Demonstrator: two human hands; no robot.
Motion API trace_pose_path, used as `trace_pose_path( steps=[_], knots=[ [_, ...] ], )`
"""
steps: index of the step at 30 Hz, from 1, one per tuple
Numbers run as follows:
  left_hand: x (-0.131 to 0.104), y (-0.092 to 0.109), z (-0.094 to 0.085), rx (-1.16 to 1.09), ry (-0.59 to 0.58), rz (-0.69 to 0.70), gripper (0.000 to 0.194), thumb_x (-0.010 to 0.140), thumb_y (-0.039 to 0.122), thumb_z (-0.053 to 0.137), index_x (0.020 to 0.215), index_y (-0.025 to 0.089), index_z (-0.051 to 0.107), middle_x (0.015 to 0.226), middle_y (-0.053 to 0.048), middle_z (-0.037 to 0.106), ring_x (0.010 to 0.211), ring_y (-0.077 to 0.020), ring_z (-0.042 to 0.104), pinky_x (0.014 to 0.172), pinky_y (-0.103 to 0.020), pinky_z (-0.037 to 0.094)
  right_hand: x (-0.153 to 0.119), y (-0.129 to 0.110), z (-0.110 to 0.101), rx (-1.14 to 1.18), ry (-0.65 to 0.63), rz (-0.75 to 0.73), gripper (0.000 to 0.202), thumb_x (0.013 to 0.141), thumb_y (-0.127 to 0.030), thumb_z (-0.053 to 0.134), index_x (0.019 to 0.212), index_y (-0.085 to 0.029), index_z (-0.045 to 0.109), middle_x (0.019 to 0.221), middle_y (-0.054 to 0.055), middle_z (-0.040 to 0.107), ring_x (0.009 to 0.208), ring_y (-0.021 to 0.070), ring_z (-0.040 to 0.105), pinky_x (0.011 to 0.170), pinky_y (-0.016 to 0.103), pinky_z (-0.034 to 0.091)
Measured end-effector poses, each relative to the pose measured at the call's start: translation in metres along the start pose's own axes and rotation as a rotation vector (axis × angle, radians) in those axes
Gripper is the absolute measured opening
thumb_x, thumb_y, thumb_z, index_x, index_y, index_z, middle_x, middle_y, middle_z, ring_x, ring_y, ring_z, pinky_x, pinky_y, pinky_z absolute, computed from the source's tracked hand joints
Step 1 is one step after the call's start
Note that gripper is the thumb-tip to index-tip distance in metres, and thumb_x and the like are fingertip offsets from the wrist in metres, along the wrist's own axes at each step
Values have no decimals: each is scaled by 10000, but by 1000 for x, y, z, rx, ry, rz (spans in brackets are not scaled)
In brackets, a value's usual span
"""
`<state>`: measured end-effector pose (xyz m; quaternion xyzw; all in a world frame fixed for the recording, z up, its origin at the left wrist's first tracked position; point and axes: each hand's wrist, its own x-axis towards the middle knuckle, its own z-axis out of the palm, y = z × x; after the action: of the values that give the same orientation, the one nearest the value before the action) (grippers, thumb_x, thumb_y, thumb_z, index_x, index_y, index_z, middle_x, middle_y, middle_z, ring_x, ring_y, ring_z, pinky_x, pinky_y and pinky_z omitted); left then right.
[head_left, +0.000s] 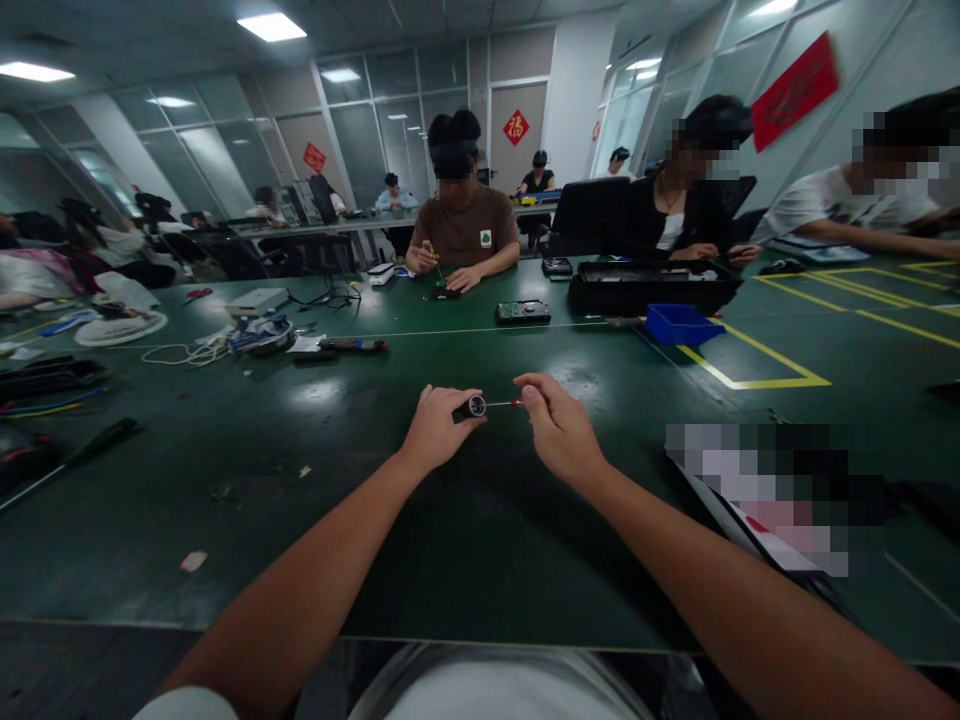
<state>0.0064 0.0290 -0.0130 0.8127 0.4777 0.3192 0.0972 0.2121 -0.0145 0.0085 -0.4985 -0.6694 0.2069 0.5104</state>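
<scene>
Above the middle of the green table, my left hand (436, 424) grips a small black round part (475, 406) between thumb and fingers. A pale ring and a dark hollow centre show on its face, which is turned to the right. My right hand (559, 425) is closed around the reddish handle of a thin screwdriver (504, 404), mostly hidden by the fingers. The screwdriver's metal shaft lies level and points left, its tip at the round part's face. Whether the tip sits inside a screw is too small to tell.
On the green table (360, 560) lie a hard drive (523, 312), a pen-like electric screwdriver (352, 345), a blue bin (681, 325) and a black tray (652, 290). A white fan (120, 325) and a long screwdriver (97, 442) are left. Co-workers sit opposite.
</scene>
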Motion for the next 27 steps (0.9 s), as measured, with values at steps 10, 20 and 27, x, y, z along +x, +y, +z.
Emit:
trace_pose_path(
  steps=[10, 20, 27],
  knots=[
    [1, 4, -3, -110, 20, 42, 372, 854, 318, 736, 1218, 261, 688, 1147, -51, 734, 1066, -242, 630, 1022, -443, 445, 14, 22, 10, 589, 149, 295, 316, 873, -540, 609, 899, -225, 601, 780, 25, 686, 689, 184, 666, 724, 397, 597],
    [1, 4, -2, -18, 3, 56, 357, 861, 358, 734, 1202, 264, 686, 1164, -51, 727, 1124, -252, 621, 1135, -537, 317, 14, 28, 12, 704, 177, 350, 293, 853, -521, 639, 859, -232, 588, 725, 3, 645, 632, 159, 628, 659, 361, 601],
    [1, 4, -2, -20, 4, 53, 371, 853, 359, 742, 1205, 257, 682, 1141, -50, 729, 1104, -249, 620, 1142, -538, 308, 10, 20, 12, 519, 212, 239, 269, 888, -490, 605, 900, -222, 604, 787, 19, 673, 694, 168, 651, 670, 347, 573]
  ],
)
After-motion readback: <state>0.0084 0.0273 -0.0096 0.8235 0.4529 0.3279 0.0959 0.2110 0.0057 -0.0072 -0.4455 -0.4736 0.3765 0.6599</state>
